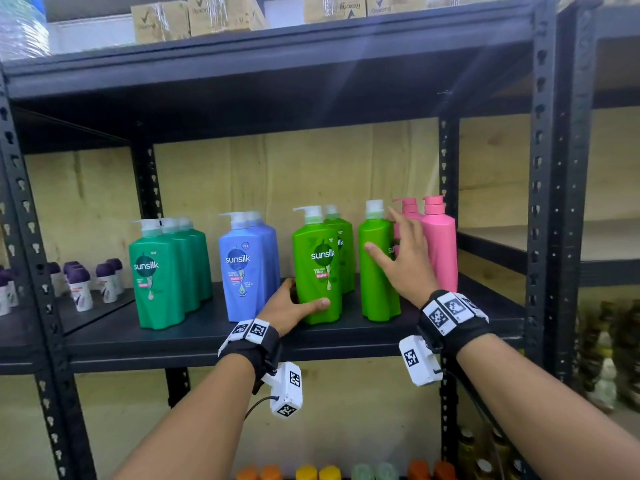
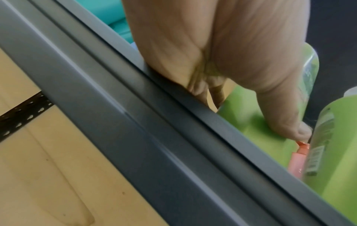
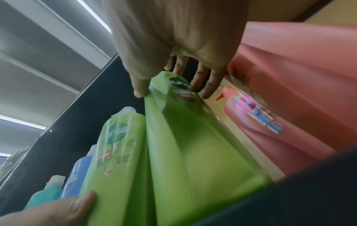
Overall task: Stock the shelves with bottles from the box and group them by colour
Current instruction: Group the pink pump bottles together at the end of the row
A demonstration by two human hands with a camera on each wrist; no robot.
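Observation:
On the black shelf [image 1: 207,327] stand dark green bottles [image 1: 162,271], blue bottles [image 1: 247,268], two light green bottles [image 1: 317,268] in a row, a lone light green bottle [image 1: 377,285] and pink bottles [image 1: 440,244]. My left hand [image 1: 306,294] grips the base of the front light green bottle [image 2: 251,122], thumb across its front. My right hand [image 1: 384,233] spans the lone light green bottle [image 3: 193,145], thumb on its left edge and fingers [image 3: 208,91] on the side toward the pink bottles [image 3: 289,76]. Both bottles stand upright on the shelf.
Small purple-capped roll-ons [image 1: 86,282] fill the neighbouring bay on the left. Cardboard boxes [image 1: 221,15] sit on the top shelf. Orange, yellow and pale green caps [image 1: 311,472] show on the shelf below. A perforated steel post [image 1: 543,168] stands right of the pink bottles.

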